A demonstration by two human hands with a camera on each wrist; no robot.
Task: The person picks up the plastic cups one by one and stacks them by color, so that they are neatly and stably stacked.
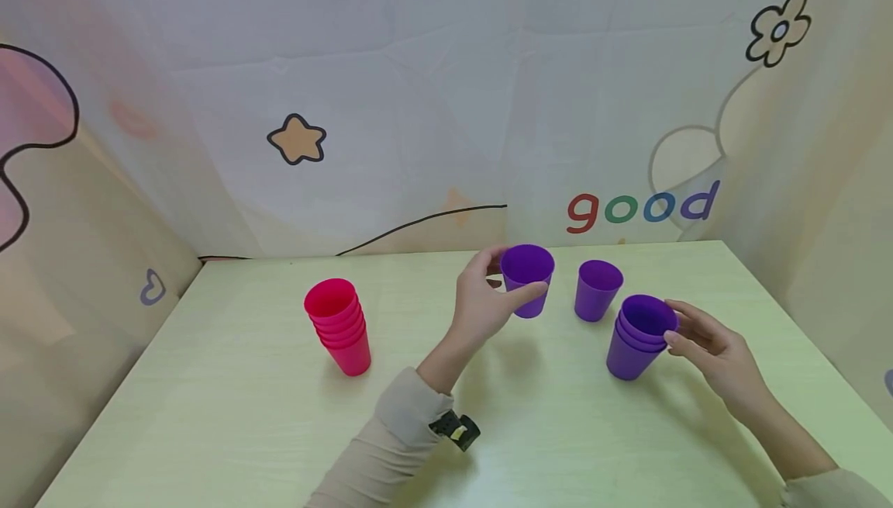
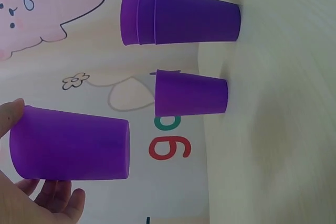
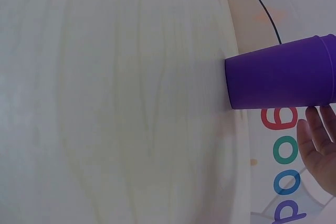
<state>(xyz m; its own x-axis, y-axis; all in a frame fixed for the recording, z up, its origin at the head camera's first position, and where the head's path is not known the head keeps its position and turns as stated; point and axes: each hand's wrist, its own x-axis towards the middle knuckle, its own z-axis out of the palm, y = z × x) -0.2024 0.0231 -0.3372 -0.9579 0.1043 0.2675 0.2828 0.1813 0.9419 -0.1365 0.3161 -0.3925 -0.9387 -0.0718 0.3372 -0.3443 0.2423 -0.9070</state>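
My left hand (image 1: 484, 295) holds a purple cup (image 1: 528, 279) upright above the table, thumb on its near side and fingers around the far side. In the left wrist view this lifted cup (image 2: 71, 144) shows sideways, its base pointing away from the hand. My right hand (image 1: 722, 361) rests its thumb and fairly straight fingertips against the right side of a stack of three purple cups (image 1: 631, 345), close to the rims. In the right wrist view, fingers (image 3: 315, 127) touch the stack's side. Between the hands, a single purple cup (image 1: 598, 291) stands upright farther back.
A stack of several red cups (image 1: 349, 341) stands at the left of the pale wooden table (image 1: 244, 430). Behind the table hangs a printed curtain (image 1: 391, 120) with a star, a flower and the word "good".
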